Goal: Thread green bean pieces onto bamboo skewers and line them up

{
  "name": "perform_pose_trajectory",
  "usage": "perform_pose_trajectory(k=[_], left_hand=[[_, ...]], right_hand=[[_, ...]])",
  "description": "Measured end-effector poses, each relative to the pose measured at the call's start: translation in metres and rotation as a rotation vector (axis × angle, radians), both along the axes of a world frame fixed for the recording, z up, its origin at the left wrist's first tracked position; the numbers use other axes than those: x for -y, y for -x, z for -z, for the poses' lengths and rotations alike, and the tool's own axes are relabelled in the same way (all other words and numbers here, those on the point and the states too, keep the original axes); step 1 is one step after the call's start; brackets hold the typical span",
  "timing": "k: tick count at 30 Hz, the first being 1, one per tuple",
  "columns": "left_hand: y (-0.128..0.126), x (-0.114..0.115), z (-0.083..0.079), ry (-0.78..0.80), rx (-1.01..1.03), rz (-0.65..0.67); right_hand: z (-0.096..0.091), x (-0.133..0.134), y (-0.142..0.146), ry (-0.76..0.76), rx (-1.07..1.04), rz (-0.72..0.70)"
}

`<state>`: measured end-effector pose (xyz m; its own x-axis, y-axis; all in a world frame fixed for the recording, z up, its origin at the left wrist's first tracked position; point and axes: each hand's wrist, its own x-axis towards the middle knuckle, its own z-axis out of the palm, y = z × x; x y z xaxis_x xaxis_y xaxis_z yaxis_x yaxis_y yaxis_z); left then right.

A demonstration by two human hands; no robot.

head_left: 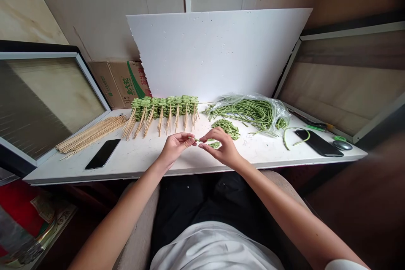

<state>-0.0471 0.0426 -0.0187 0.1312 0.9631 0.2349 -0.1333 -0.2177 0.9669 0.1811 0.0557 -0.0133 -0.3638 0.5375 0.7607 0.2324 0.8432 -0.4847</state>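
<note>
- Held item: a thin length of yardlong bean [196,139]; it spans the narrow gap between the two hands, just above the tabletop [136,164];
- Left hand [175,145]: narrow pinch, thumb and forefinger closed on one end of the bean;
- Right hand [220,147]: narrow pinch, fingertips closed on the other end; a small bean portion [215,145] lies directly below it;
- Nearest stock: a heap of coiled beans [226,128] beyond the right hand; a clear plastic bag [249,112] of long beans to its right, with loose beans [295,135] beside it;
- Left of centre: a row of bean bundles on bamboo skewers [164,107], tips pointing toward the person; a loose stack of bamboo skewers [91,134] further left;
- Tabletop items: a black smartphone [103,154] at left; a second black smartphone [319,142] at right; a grey oval object [342,145] beside it, type not determinable;
- Background: a white foam board [215,50] leaning behind the row; a cardboard box [120,84] at its left edge.
</note>
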Motion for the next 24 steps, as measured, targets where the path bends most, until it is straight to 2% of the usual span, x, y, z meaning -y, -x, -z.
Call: perform_pose_trajectory(k=[9, 17, 24], left_hand=[[-0.001, 0.006, -0.008, -0.088, -0.166, 0.013], [-0.002, 0.009, -0.011, -0.163, -0.248, 0.012], [-0.001, 0.009, -0.012, -0.153, -0.255, -0.025]], right_hand=[[-0.004, 0.008, 0.005, 0.017, -0.001, 0.036], [-0.004, 0.013, 0.010, -0.077, -0.029, 0.063], [-0.002, 0.012, 0.009, -0.121, -0.073, 0.126]])
